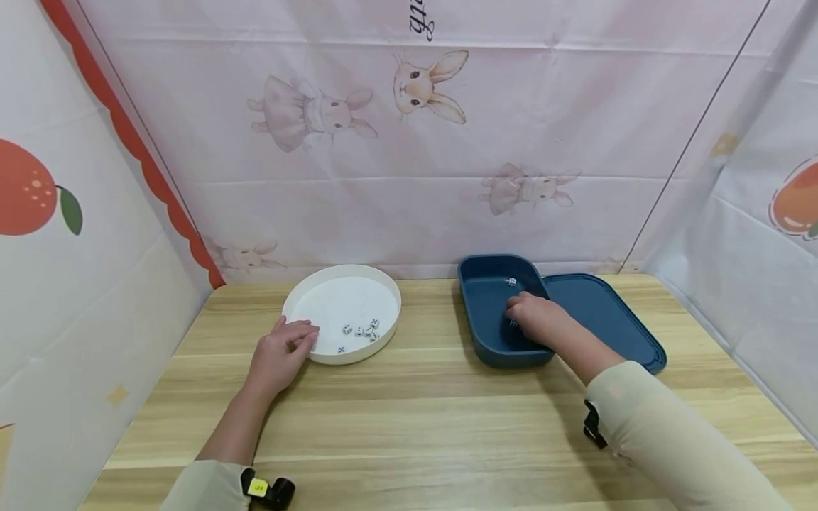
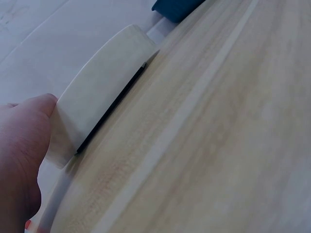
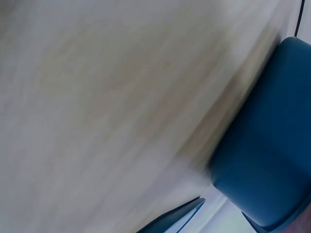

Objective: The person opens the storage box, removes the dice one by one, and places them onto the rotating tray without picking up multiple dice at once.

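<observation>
In the head view, my left hand [image 1: 281,353] rests over the near-left rim of a round white tray [image 1: 332,293], fingers reaching just inside it. The left wrist view shows this hand [image 2: 24,141] against the tray's outer wall [image 2: 104,77]. Several white dice [image 1: 359,331] with dark pips lie in the tray's near right part. My right hand [image 1: 540,317] reaches down into a deep blue container [image 1: 483,312], fingers bent downward. A die [image 1: 513,323] shows right below its fingertips; I cannot tell whether they pinch it. Farther back in the container lies another die [image 1: 512,282].
A flat blue lid [image 1: 603,316] lies right of the container, partly behind it. All stand toward the back of a wooden table [image 1: 409,426], near a rabbit-printed backdrop [image 1: 396,199]. In the right wrist view, the container's outer wall [image 3: 265,141] fills the right side.
</observation>
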### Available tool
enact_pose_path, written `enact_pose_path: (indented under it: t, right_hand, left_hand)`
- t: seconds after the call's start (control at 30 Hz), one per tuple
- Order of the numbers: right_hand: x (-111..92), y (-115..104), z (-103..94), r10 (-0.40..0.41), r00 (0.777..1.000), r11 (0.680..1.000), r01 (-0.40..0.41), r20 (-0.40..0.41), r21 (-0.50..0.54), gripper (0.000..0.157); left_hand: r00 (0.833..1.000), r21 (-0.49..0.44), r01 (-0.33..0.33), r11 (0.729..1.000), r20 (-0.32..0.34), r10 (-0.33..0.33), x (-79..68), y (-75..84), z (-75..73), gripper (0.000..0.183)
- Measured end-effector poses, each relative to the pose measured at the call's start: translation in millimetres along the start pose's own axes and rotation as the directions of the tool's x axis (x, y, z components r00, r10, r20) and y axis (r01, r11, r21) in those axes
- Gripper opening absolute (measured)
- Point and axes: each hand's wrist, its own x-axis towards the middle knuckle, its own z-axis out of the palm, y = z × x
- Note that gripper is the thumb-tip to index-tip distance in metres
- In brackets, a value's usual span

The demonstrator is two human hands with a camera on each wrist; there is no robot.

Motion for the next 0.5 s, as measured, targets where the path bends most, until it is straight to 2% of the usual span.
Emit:
enact_pose_path:
  t: [0.17,0.27,0.5]
  right_hand:
    - [1.1,-1.4,-1.0,-0.03,0.999,0.997,0.031,0.009,-0.064,0.013]
    - [2.1,-2.0,-0.4,-0.038,0.999,0.997,0.037,-0.011,-0.064,0.011]
    - [2.8,-1.7,-2.2,0.029,0.997,0.995,-0.022,-0.073,0.098,0.006]
  left_hand:
    - [1.0,-0.004,0.002,1.0,0.0,-0.002,0.0,0.3,-0.8,0.012]
    - [1.0,-0.011,0.001,1.0,-0.002,-0.001,-0.2,0.2,-0.9,0.012]
    - [1.0,-0.018,0.002,1.0,-0.005,-0.002,0.2,0.2,-0.6,0.012]
